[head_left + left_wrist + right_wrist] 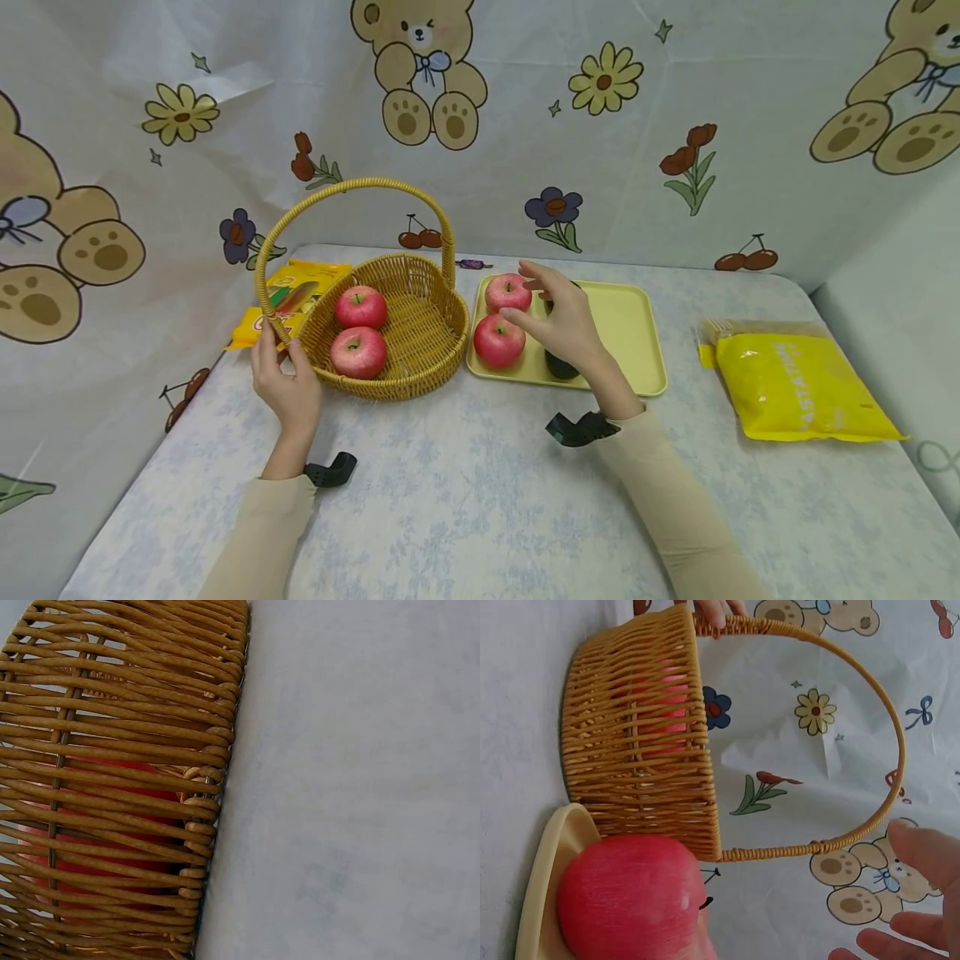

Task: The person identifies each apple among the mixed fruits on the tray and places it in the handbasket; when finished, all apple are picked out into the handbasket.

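Head view: left hand (288, 385) grips the handle (360, 185) of the basket (423, 333) at left, two apples (360, 352) inside; right hand (567, 323), released, hovers by two more apples (498, 342) left on the tray (626, 333).

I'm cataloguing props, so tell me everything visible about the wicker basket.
The golden-brown basket, seemingly wicker, has an open weave and one tall arched handle. It stands upright on the table, just left of the yellow tray, with two red apples inside. The left hand grips the handle low on its left side.
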Demonstrator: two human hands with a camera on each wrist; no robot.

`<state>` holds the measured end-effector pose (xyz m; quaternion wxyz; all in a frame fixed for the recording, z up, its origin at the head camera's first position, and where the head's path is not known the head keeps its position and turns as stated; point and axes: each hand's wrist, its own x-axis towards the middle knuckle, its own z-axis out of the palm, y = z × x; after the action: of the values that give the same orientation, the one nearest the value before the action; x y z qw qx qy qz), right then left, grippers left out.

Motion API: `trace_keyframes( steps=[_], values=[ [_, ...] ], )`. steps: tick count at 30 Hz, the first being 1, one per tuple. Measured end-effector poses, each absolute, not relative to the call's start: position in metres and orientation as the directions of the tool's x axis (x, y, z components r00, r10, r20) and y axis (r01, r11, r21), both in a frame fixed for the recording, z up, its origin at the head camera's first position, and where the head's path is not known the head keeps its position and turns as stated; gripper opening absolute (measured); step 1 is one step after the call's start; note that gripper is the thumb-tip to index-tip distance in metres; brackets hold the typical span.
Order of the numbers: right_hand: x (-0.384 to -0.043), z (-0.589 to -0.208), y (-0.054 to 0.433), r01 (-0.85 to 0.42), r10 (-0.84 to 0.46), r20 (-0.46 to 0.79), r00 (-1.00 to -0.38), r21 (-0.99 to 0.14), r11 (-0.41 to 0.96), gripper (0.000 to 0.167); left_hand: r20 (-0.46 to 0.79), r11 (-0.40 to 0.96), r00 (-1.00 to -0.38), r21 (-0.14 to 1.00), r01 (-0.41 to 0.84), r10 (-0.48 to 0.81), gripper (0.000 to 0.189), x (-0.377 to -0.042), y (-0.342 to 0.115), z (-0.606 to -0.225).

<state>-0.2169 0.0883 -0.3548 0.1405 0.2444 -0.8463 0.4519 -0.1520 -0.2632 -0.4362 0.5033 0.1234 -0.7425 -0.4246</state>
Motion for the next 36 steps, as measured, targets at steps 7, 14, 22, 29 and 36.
trace_keyframes(
  steps=[7, 14, 22, 29, 36],
  values=[
    [-0.233, -0.375, 0.094, -0.501, -0.365, 0.354, -0.861, -0.718, 0.484, 0.083, 0.640, 0.604, -0.459, 0.758, 0.248, -0.616, 0.050, -0.152, -0.263, -0.438],
    [-0.241, -0.392, 0.097, -0.459, -0.395, 0.276, -0.876, -0.729, 0.508, 0.086, 0.642, 0.618, -0.464, 0.752, 0.228, -0.610, 0.049, -0.151, -0.263, -0.440],
    [-0.247, -0.402, 0.098, -0.490, -0.417, 0.291, -0.861, -0.693, 0.529, 0.083, 0.649, 0.619, -0.462, 0.748, 0.240, -0.604, 0.049, -0.151, -0.263, -0.438],
    [-0.248, -0.407, 0.097, -0.443, -0.400, 0.232, -0.887, -0.675, 0.590, 0.083, 0.652, 0.621, -0.462, 0.745, 0.242, -0.602, 0.049, -0.152, -0.262, -0.436],
    [-0.247, -0.409, 0.095, -0.422, -0.410, 0.177, -0.895, -0.635, 0.647, 0.084, 0.647, 0.624, -0.467, 0.747, 0.229, -0.603, 0.047, -0.151, -0.262, -0.436]
  ],
)
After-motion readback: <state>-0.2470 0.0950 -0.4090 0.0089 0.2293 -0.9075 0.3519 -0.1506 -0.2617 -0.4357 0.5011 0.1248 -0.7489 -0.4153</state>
